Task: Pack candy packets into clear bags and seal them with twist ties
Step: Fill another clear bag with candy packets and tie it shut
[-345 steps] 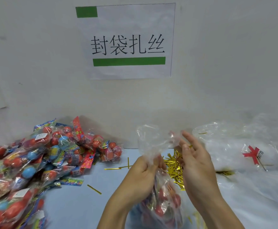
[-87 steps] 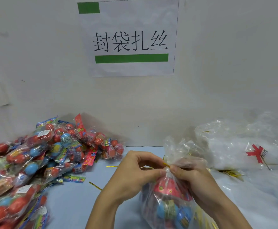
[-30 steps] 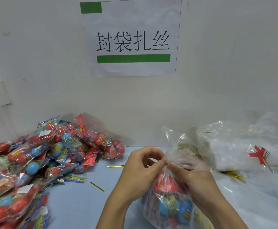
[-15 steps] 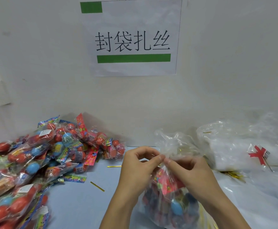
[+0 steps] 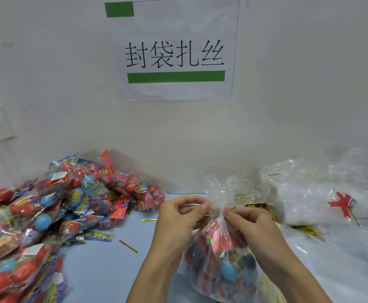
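Blue tabletop [image 5: 104, 272] below — my left hand [image 5: 178, 221] and right hand [image 5: 250, 226] pinch the gold twist tie [image 5: 232, 208] at the clear bag [image 5: 220, 265]'s soft, slippery gathered neck — I'd grip there.

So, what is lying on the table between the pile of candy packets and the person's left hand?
In the head view, two loose gold twist ties lie on bare blue table between the candy pile and the left hand.

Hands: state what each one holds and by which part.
Both the left hand and the right hand pinch the gold twist tie ends at the filled clear bag's gathered neck.
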Demonstrator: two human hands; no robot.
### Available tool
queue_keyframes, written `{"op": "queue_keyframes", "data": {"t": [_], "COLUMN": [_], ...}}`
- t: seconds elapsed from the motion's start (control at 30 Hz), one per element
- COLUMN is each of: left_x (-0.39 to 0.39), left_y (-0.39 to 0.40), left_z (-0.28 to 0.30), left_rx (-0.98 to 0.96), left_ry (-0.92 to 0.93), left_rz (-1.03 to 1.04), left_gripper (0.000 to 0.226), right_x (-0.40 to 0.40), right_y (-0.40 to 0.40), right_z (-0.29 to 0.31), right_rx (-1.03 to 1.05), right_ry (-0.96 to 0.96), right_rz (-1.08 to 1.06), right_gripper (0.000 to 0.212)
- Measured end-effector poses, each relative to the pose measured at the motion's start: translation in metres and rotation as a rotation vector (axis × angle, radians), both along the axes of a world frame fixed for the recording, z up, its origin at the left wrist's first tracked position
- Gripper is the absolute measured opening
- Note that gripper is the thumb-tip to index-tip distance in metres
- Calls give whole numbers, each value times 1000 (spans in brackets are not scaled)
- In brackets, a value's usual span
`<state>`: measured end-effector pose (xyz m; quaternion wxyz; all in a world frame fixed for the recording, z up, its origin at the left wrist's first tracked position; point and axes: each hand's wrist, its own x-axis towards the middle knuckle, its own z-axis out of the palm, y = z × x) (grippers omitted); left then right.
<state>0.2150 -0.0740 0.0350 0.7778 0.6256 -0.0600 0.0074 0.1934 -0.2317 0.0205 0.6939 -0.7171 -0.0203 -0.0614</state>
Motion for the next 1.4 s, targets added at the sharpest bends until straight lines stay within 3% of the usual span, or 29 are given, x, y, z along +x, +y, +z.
{"op": "queue_keyframes", "data": {"t": [0.17, 0.47, 0.77, 0.87, 1.0, 1.13, 1.27, 1.4], "left_x": [0, -1, -4, -5, -6, -7, -6, -5], "left_y": [3, 4, -9, -7, -5, -6, -6, -6], "left_z": [0, -1, 0, 1, 1, 4, 4, 2], "left_rx": [-44, 93, 254, 260, 246, 187, 203, 175], "left_ry": [11, -102, -175, -149, -130, -122, -142, -129], "left_rz": [-53, -76, 27, 15, 2, -34, -49, -79], "left_gripper": [6, 8, 14, 9, 5, 11, 23, 14], "right_x": [0, -2, -5, -4, -1, -2, -1, -1], "right_y": [0, 2, 4, 1, -5, -8, -9, -12], "right_z": [-1, 3, 6, 5, 0, -2, -3, -2], "right_rx": [-1, 28, -116, -145, -54, 35, 54, 76], "right_ry": [5, -54, -155, -165, -118, -137, -110, -66], "right_rz": [-36, -32, 10, 52, 137, 148, 110, 121], "right_gripper": [29, 22, 21, 36, 55, 26, 35, 34]}}
